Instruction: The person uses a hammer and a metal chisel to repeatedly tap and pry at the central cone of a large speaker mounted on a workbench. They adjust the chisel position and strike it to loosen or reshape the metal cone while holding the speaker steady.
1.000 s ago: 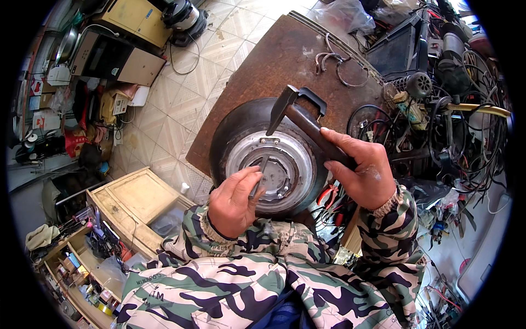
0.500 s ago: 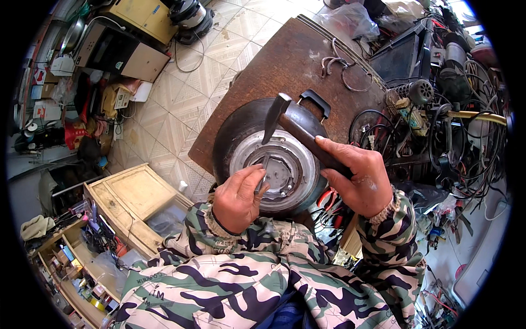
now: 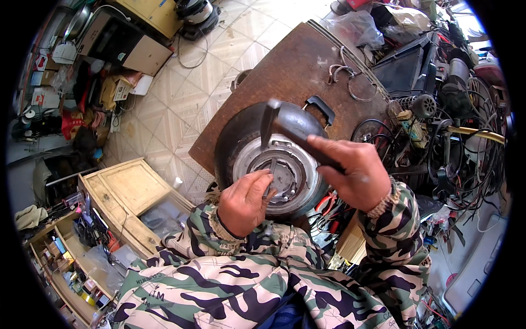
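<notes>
An upturned dark wok (image 3: 227,137) lies before me, its round metal base (image 3: 246,159) facing up with a ring and bolts at the centre. My left hand (image 3: 244,200) rests over the near left of that base, fingers closed on a slim chisel-like metal bar (image 3: 273,164) standing on the base's middle. In my right hand (image 3: 353,172) is a hammer (image 3: 300,131), gripped by its dark handle. The hammer head, smeared by motion, is over the far side of the base, beyond the bar. One black side handle (image 3: 319,105) of the wok shows at its far right.
The wok sits on a worn brown tabletop (image 3: 296,66). Several curved metal pieces (image 3: 361,88) lie at its far right. Tangled cables (image 3: 471,159) and tools crowd the right side; red-handled pliers (image 3: 327,204) lie near the wok. A wooden cabinet (image 3: 129,189) stands at left.
The hammer, still in my right hand, has shifted slightly and is now blurred. My left hand stays on the bar. The whole view has moved a little.
</notes>
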`<move>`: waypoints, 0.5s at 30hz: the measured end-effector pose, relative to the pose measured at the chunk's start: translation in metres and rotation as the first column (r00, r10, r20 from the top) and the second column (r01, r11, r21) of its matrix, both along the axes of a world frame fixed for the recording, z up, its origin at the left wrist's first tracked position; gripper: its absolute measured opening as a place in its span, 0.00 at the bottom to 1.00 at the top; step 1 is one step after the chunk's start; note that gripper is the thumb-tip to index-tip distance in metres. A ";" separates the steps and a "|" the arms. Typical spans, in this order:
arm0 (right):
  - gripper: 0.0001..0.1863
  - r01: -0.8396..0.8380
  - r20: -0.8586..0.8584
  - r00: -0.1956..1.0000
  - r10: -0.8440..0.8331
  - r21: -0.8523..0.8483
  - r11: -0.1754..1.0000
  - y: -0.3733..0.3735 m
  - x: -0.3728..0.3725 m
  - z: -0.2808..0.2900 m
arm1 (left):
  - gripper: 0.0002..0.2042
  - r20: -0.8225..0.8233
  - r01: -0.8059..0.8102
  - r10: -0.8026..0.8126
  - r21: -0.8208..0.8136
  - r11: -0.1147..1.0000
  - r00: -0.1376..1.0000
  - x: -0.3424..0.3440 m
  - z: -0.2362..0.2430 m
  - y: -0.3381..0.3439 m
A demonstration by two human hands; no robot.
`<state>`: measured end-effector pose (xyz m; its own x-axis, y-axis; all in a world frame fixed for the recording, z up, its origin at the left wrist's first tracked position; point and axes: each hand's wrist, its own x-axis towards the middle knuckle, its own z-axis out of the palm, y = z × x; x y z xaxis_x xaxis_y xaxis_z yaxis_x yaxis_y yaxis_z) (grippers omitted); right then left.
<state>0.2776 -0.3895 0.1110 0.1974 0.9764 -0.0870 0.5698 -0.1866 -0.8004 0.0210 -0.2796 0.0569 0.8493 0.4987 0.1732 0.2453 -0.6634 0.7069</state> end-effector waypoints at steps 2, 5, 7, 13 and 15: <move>0.30 0.083 -0.025 0.996 -0.085 -0.059 0.995 0.003 0.001 0.010 | 0.17 -0.011 -0.012 0.012 0.015 1.000 1.000 -0.002 -0.001 -0.001; 0.30 -0.088 0.029 0.995 0.090 -0.082 0.993 -0.004 0.001 0.004 | 0.18 -0.020 0.022 -0.021 0.051 0.998 1.000 0.001 0.000 0.001; 0.30 -0.036 0.018 0.999 0.038 -0.088 0.995 -0.002 0.000 0.007 | 0.18 -0.015 -0.001 0.001 0.045 0.999 1.000 0.000 0.001 0.000; 0.30 -0.059 0.034 0.997 0.065 -0.144 0.988 -0.010 -0.002 0.011 | 0.19 -0.024 0.007 -0.006 0.053 0.999 1.000 -0.001 0.003 -0.001; 0.29 0.022 0.008 1.000 -0.021 -0.079 0.997 -0.015 0.000 0.011 | 0.19 -0.020 0.011 -0.010 0.054 0.998 1.000 -0.001 0.003 -0.002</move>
<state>0.2777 -0.4046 0.1219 0.2192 0.9621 -0.1621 0.5705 -0.2612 -0.7786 0.0204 -0.2814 0.0598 0.8581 0.4798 0.1831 0.2512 -0.7032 0.6651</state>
